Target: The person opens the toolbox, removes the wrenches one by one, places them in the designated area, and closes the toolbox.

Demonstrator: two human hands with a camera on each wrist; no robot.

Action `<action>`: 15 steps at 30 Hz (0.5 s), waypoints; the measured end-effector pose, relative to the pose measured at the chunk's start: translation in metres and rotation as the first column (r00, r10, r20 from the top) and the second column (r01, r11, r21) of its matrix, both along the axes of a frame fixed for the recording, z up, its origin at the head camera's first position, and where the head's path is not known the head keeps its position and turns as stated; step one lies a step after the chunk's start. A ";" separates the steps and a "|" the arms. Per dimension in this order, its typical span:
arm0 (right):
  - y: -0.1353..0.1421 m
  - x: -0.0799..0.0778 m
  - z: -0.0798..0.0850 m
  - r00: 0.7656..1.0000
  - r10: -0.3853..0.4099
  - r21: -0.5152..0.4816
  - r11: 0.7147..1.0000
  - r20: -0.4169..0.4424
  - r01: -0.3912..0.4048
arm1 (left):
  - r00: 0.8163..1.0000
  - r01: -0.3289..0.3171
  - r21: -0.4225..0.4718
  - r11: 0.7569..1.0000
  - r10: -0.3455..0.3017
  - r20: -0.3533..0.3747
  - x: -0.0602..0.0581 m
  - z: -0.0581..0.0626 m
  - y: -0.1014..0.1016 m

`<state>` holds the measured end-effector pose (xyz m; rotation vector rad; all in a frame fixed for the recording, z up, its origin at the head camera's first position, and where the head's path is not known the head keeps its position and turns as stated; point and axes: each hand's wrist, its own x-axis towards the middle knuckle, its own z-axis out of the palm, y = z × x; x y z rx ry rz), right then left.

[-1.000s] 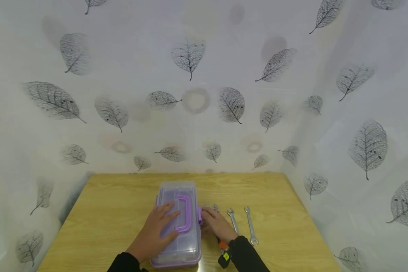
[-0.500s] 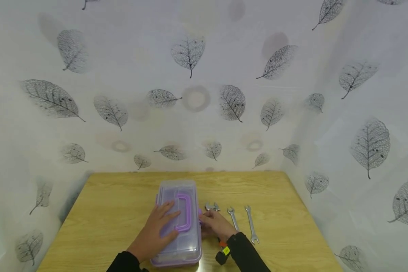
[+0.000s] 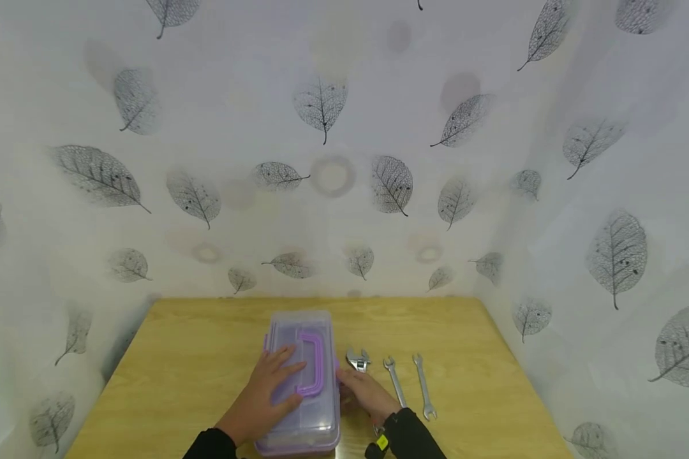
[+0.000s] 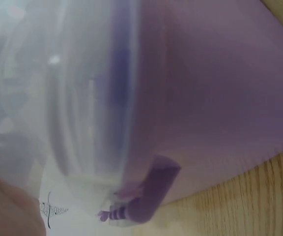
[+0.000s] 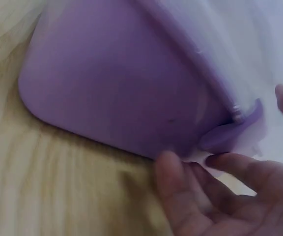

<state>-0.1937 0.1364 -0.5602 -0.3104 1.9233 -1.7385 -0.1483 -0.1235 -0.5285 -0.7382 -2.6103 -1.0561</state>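
A toolbox (image 3: 304, 421) with a clear lid, a purple handle (image 3: 317, 363) and a purple base (image 5: 107, 78) stands on the table, its lid down. My left hand (image 3: 262, 395) lies on the lid with fingers spread, left of the handle. Beside the box's right side is my right hand (image 3: 367, 393), its fingertips at the purple latch (image 5: 232, 132). In the right wrist view the thumb is apart from the latch and the fingers are slightly bent beneath it. Another purple clasp (image 4: 154, 189) shows in the left wrist view.
An adjustable wrench (image 3: 358, 360) lies just beyond the right hand. Two open-ended wrenches, one nearer (image 3: 395, 381) and one farther right (image 3: 424, 387), lie on the wooden table (image 3: 482, 382). A dark-ended tool (image 3: 374, 450) is partly hidden by the right wrist. Leaf-patterned walls enclose the table.
The latch stood out from the box's side with the right fingers on it and now sits lower. The right hand has shifted, uncovering the adjustable wrench's head. The left hand stays on the lid.
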 end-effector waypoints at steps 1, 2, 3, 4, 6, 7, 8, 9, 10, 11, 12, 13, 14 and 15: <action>0.001 -0.001 0.002 1.000 0.012 0.024 1.000 -0.026 -0.011 | 1.000 -0.010 -0.003 1.000 0.010 -0.011 -0.001 0.000 0.000; 0.003 -0.002 0.004 0.998 0.016 0.055 0.998 -0.054 -0.013 | 1.000 -0.024 -0.003 1.000 0.024 -0.018 -0.001 -0.001 0.000; 0.005 -0.003 0.004 0.994 0.013 0.104 0.995 -0.105 -0.002 | 0.999 -0.042 -0.004 0.999 0.042 -0.031 -0.002 -0.003 -0.001; 0.008 -0.005 0.005 0.985 0.012 0.164 0.986 -0.175 0.017 | 0.997 -0.067 -0.004 0.998 0.067 -0.039 -0.003 -0.004 -0.002; 0.014 -0.008 0.005 0.943 0.014 0.324 0.941 -0.334 0.101 | 0.990 -0.133 -0.002 0.991 0.133 -0.047 -0.003 -0.006 -0.008; 0.018 -0.009 0.004 0.904 0.025 0.404 0.900 -0.426 0.165 | 0.984 -0.173 0.005 0.985 0.173 -0.032 -0.003 -0.006 -0.012; 0.023 -0.011 0.004 0.865 0.041 0.467 0.854 -0.501 0.230 | 0.976 -0.215 0.004 0.977 0.215 -0.017 -0.004 -0.006 -0.018; 0.027 -0.012 0.005 0.817 0.062 0.512 0.806 -0.574 0.298 | 0.967 -0.256 -0.002 0.967 0.256 -0.007 -0.005 -0.006 -0.025; 0.032 -0.013 0.005 0.772 0.076 0.537 0.761 -0.631 0.363 | 0.955 -0.297 -0.015 0.955 0.297 0.004 -0.006 -0.005 -0.032; 0.036 -0.014 0.005 0.734 0.086 0.554 0.715 -0.674 0.426 | 0.942 -0.334 -0.043 0.942 0.334 0.009 -0.007 -0.005 -0.040; 0.041 -0.015 0.006 0.701 0.082 0.550 0.687 -0.708 0.475 | 0.929 -0.368 -0.073 0.927 0.370 0.011 -0.007 -0.005 -0.048; 0.047 -0.016 0.006 0.679 0.077 0.546 0.664 -0.730 0.511 | 0.918 -0.393 -0.104 0.914 0.396 0.013 -0.007 -0.005 -0.056; 0.052 -0.016 0.007 0.666 0.067 0.537 0.652 -0.743 0.535 | 0.906 -0.420 -0.139 0.897 0.424 0.000 -0.008 -0.006 -0.064; 0.057 -0.016 0.007 0.650 0.059 0.531 0.634 -0.757 0.561 | 0.892 -0.447 -0.166 0.879 0.453 -0.002 -0.007 -0.007 -0.071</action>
